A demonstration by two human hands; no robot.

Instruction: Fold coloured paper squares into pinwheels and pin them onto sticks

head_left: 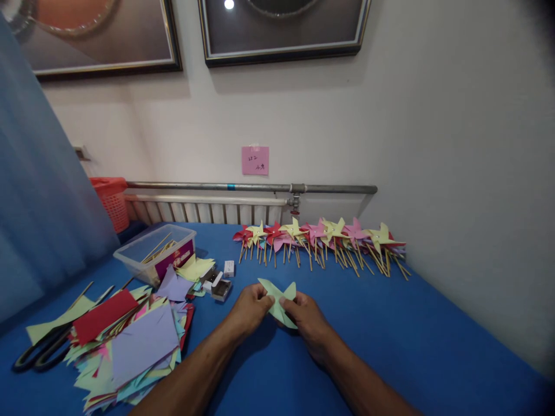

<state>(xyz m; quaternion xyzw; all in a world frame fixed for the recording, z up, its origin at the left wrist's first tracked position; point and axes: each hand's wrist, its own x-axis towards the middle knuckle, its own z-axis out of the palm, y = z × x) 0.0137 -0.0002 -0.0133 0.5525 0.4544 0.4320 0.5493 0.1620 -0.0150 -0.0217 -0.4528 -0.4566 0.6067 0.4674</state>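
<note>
A pale green paper pinwheel [277,293] is between my two hands, above the front middle of the blue table. My left hand [251,307] pinches its left side, thumb on top and the other fingers curled beneath. On the opposite side my right hand [307,319] grips it the same way, its thumb pressed near the centre. The paper's corners are folded inward, with points sticking up and one blade pointing down. Both thumbs cover part of the middle, so I cannot tell whether a pin is there.
Finished pinwheels on sticks [325,234] lie along the back. To the left are piled coloured paper sheets [145,341], black-handled scissors [43,349], a clear plastic box [151,245] of sticks and small open boxes [221,289]. A red basket [113,205] stands behind, near a blue curtain [39,190].
</note>
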